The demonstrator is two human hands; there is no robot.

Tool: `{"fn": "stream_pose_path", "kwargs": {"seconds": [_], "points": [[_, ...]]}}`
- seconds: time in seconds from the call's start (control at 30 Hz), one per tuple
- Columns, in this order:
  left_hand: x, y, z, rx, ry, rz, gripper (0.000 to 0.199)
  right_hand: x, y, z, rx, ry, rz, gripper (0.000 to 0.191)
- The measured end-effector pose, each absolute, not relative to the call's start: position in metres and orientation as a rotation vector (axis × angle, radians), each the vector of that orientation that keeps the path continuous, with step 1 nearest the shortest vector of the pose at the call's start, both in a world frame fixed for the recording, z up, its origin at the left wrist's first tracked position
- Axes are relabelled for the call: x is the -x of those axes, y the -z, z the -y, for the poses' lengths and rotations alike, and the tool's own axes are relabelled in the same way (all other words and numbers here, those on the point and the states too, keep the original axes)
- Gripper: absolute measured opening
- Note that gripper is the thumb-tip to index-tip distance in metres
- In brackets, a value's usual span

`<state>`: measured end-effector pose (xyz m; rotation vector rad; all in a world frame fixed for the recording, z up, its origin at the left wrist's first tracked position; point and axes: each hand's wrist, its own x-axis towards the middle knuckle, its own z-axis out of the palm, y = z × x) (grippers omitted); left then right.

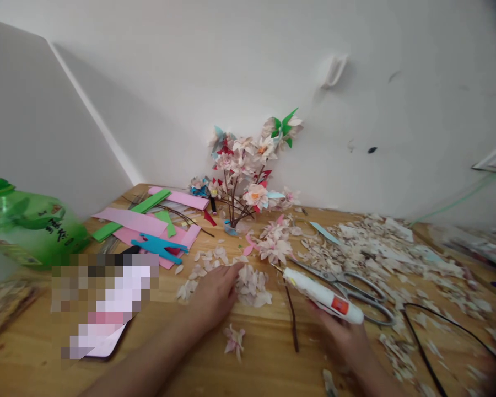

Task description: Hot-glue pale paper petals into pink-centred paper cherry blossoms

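The left hand [214,295] rests low at centre, its fingers [233,271] reaching onto a heap of pale paper petals [251,288]; whether they pinch any, I cannot tell. The right hand [339,332] is curled closed around a white glue gun [322,295], held just above the wooden table [268,358], its thin nozzle pointing left toward the petals. A dark twig [292,320] lies between the hands. Steel scissors [347,286] sit just behind the glue gun, and a finished paper-flower branch [248,176] leans against the wall, upper centre, beyond scattered paper scraps [380,259].
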<state>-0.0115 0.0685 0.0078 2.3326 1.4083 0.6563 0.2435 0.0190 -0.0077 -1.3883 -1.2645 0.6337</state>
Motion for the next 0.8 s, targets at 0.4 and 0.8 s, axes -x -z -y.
{"fn": "stream_pose_path", "kwargs": {"seconds": [0.4,0.8], "points": [[0.021,-0.016,-0.064,-1.774,-1.151,-1.328,0.038,-0.231,-0.014,-0.015,1.492,-0.627,1.295,0.038],[0.019,-0.024,-0.048,-1.346,-1.255,-1.053,0.031,-0.218,-0.039,-0.012,1.422,-0.953,1.524,0.03]]}}
